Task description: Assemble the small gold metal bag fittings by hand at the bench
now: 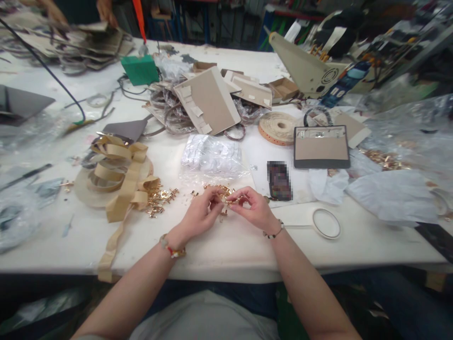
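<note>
Close together over the white table, my left hand (202,210) and my right hand (253,205) pinch at small gold-coloured metal pieces. The fingers of both are closed, and the pieces between them are too small to make out fully. Just behind the fingertips lies a little heap of gold metal fittings (226,190). More of these gold fittings (159,200) are scattered left of my left hand, beside a roll of tan tape (120,184) with loose strips. A clear plastic bag of white items (212,156) sits beyond both hands.
A roll of white tape (326,223) lies right of my right hand, near a blurred dark phone-like object (279,181). A dark-edged beige panel (321,146), a strap roll (278,127) and a stack of panels (208,101) stand farther back. Another person's hands (106,12) show at top left.
</note>
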Available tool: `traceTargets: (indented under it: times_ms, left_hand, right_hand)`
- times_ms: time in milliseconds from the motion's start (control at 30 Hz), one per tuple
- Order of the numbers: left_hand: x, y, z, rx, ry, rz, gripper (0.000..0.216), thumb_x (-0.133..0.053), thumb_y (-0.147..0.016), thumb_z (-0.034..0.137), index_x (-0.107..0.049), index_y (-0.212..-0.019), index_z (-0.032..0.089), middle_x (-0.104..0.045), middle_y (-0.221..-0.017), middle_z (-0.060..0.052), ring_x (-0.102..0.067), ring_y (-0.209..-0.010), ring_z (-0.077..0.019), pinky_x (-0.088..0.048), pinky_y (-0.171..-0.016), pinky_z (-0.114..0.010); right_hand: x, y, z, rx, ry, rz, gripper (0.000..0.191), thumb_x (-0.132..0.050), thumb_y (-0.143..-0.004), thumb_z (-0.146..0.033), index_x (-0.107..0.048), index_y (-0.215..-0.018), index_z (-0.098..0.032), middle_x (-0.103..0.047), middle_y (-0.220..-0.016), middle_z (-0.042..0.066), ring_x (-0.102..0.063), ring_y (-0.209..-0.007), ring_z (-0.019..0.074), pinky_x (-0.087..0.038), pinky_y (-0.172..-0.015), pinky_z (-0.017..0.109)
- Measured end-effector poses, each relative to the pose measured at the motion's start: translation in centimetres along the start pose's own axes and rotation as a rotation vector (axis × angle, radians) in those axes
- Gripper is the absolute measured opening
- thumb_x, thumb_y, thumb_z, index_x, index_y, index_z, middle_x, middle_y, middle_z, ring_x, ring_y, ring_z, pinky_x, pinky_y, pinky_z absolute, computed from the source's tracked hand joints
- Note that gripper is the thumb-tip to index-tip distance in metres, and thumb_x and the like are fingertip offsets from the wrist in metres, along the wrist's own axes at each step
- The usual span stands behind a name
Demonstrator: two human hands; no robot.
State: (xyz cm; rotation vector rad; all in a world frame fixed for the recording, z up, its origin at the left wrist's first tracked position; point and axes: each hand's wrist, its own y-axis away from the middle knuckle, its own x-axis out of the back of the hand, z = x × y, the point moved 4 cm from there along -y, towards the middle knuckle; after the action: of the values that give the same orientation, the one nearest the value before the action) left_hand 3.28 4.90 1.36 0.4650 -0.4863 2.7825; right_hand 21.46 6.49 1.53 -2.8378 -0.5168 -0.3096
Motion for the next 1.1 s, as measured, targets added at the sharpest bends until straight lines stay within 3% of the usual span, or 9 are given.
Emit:
traceTargets:
  times_ms: [333,467,600,767,1100]
  left_hand:
    - [0.0,0.1,-0.1,-0.049,-0.198,-0.002,0.027,-0.058,-0.093,0.02,-0.052,-0.119,0.022,-0.067,-0.086,-0.002,-0.06,-0.07,-0.0134,-0.049,-0.066,-0.027]
    - [0.7,0.0,0.8,-0.18,-0.322,0.184,0.019,-0.065,-0.091,0.026,-0.059,-0.108,0.02,-0.068,-0.092,-0.006,-0.06,-0.076,-0.0151,-0.051,-0.069,-0.029]
    - [1.2,0.4,1.8,-0.285,-0.371,0.351,0.007,-0.067,-0.09,0.026,-0.064,-0.087,0.02,-0.068,-0.076,-0.002,-0.06,-0.067,-0.0135,-0.05,-0.062,-0.026]
    - [0.4,0.4,1.4,-0.22,-0.388,0.246,0.012,-0.066,-0.092,0.031,-0.071,-0.089,0.02,-0.074,-0.075,-0.002,-0.064,-0.061,-0.0121,-0.051,-0.06,-0.025]
    - [-0.2,0.2,0.3,-0.156,-0.327,0.178,0.015,-0.07,-0.09,0.032,-0.075,-0.099,0.021,-0.079,-0.083,-0.003,-0.07,-0.065,-0.0143,-0.056,-0.063,-0.025]
  right_hand:
    - [0.2,0.0,-0.5,0.085,0.157,-0.016,0.015,-0.073,-0.085,-0.028,-0.064,-0.096,-0.022,-0.077,-0.1,0.005,-0.071,-0.08,0.0168,-0.057,-0.069,0.03]
    - [0.3,0.0,-0.3,0.097,0.145,0.019,0.017,-0.073,-0.085,-0.031,-0.063,-0.095,-0.022,-0.078,-0.099,0.006,-0.072,-0.078,0.0168,-0.058,-0.068,0.031]
    - [0.6,0.0,-0.2,0.106,0.12,0.089,0.019,-0.074,-0.086,-0.031,-0.061,-0.096,-0.022,-0.078,-0.099,0.007,-0.073,-0.084,0.0187,-0.058,-0.068,0.031]
    - [0.6,0.2,-0.3,0.167,0.15,0.11,0.02,-0.074,-0.086,-0.028,-0.06,-0.098,-0.022,-0.078,-0.099,0.007,-0.073,-0.085,0.0186,-0.058,-0.068,0.031]
    - [0.3,0.2,-0.8,0.289,0.182,0.088,0.019,-0.073,-0.087,-0.024,-0.058,-0.098,-0.023,-0.075,-0.103,0.007,-0.071,-0.082,0.0162,-0.057,-0.061,0.027]
